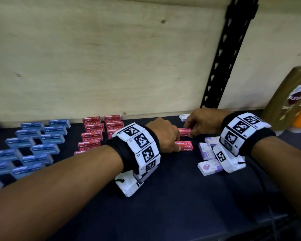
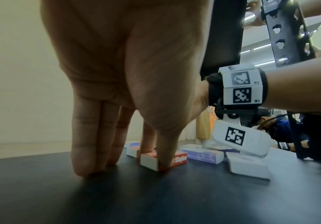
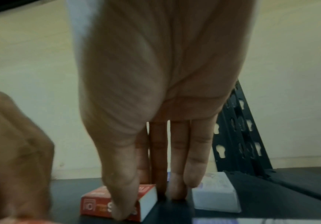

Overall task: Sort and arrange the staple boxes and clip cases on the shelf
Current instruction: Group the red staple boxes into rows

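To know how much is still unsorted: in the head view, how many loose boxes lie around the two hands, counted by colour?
Red staple boxes: 2, the near red box pinched by the left hand, the far red box by the right hand.
White-and-purple boxes: 4 visible; the right wrist may hide more.
Total: 6 visible.

This looks like a stockroom or shop storage area: the work surface is a dark shelf [image 1: 181,197] on a black slotted metal upright [image 1: 222,54], backed by a bare plywood panel [image 1: 102,58]. Small stationery goods lie in multiples, with blue boxes [image 1: 33,148] and red staple boxes [image 1: 94,134] in rows and white-and-purple cases [image 1: 209,166] loose nearby. A large gold carton [image 1: 292,94] stands in the next bay, and the left wrist view shows ceiling strip lights [image 2: 262,46] beyond the rack.
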